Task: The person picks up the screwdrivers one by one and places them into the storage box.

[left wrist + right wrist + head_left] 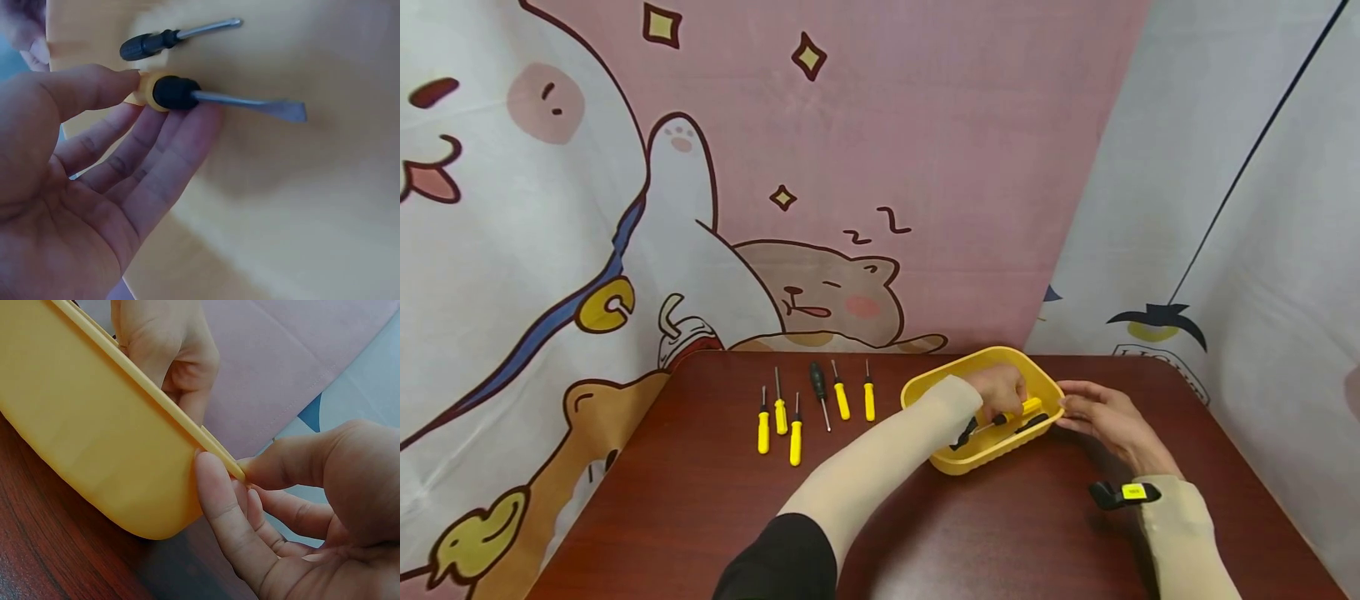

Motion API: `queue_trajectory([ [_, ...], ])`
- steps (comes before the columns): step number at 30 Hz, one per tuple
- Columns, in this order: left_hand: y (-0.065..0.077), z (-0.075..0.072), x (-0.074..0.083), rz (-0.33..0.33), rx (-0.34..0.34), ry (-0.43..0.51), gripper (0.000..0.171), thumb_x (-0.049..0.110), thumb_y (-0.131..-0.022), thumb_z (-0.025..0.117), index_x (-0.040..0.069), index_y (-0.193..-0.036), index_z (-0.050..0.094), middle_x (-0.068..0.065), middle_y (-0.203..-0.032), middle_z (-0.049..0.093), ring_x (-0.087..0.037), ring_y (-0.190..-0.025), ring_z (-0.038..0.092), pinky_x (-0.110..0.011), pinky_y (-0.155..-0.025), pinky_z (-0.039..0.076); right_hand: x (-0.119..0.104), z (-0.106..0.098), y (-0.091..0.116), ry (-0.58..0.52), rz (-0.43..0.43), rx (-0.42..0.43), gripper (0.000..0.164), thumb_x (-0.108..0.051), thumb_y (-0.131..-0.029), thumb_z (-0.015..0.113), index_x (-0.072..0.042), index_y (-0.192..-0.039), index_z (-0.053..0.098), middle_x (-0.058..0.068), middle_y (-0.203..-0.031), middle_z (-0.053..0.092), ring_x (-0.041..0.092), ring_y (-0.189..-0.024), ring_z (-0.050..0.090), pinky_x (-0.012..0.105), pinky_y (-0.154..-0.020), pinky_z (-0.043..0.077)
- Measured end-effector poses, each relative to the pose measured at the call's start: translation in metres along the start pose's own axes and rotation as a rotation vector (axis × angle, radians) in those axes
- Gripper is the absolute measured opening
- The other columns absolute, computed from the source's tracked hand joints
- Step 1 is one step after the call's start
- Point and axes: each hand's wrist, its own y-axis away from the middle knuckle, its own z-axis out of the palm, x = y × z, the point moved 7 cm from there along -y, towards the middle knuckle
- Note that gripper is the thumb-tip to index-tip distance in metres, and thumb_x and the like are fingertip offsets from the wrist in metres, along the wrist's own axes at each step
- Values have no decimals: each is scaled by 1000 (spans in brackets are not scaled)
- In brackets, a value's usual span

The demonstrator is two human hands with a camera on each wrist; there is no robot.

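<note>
My left hand (1000, 388) reaches down inside the yellow plastic bin (958, 463). Its thumb and fingertips pinch a flathead screwdriver (176, 93) by its yellow and black handle; the blade points away from the palm in the left wrist view. Beside it in the bin lies a smaller black-handled screwdriver (149, 45). At the bin's right end, my right hand (1105, 421) pinches the rim between thumb and fingers, which shows closely in the right wrist view at the bin's rim (150, 387). The left forearm covers part of the bin's near left side.
Left of the bin, several screwdrivers lie spread on the dark red wooden table (685, 500): yellow-handled ones such as this screwdriver (795, 442), and one black-handled screwdriver (817, 382). A printed cloth (985, 167) hangs behind the table's far edge.
</note>
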Motion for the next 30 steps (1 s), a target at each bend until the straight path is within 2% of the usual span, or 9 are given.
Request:
queue_trajectory([
  [3, -2, 3, 1, 7, 10, -32, 24, 13, -93, 71, 14, -72, 60, 2, -66, 46, -15, -60, 59, -28, -60, 61, 0, 0, 0, 0, -4, -4, 56, -15, -104, 60, 6, -151, 39, 8, -120, 63, 11, -93, 73, 32, -87, 61],
  [10, -10, 9, 0, -12, 29, -69, 23, 17, -94, 71, 14, -74, 60, 4, -67, 49, -15, -59, 64, -28, -56, 60, -1, 2, 0, -15, -8, -10, 56, -15, -103, 61, 7, -151, 39, 13, -124, 62, 11, -92, 72, 31, -85, 62],
  [14, -12, 12, 2, -23, 26, -63, 36, 17, -94, 71, 14, -66, 50, 4, -59, 36, -15, -53, 58, -29, -54, 60, -1, 1, 0, -13, -7, -6, 56, -14, -103, 61, 7, -151, 39, 16, -124, 63, 11, -92, 72, 31, -85, 62],
  [17, -13, 13, 4, -28, 28, -81, 38, 16, -94, 71, 14, -63, 49, 4, -55, 33, -14, -49, 56, -28, -52, 59, 0, 1, 0, -10, 2, 3, 57, -15, -103, 61, 5, -151, 39, 19, -127, 62, 11, -92, 72, 31, -85, 62],
  [24, -14, 14, 5, -30, 25, -116, 34, 17, -93, 71, 14, -64, 53, 3, -54, 36, -14, -47, 55, -26, -47, 55, -1, 0, 1, -3, 3, 11, 56, -13, -103, 61, 5, -151, 40, 19, -127, 61, 11, -91, 72, 31, -85, 62],
  [30, -10, 15, 6, -23, 21, -91, 24, 17, -94, 71, 13, -72, 62, 3, -59, 44, -15, -53, 61, -27, -54, 59, -1, 1, 2, -6, 13, 12, 55, -13, -103, 60, 5, -151, 40, 19, -127, 61, 10, -91, 72, 30, -85, 62],
])
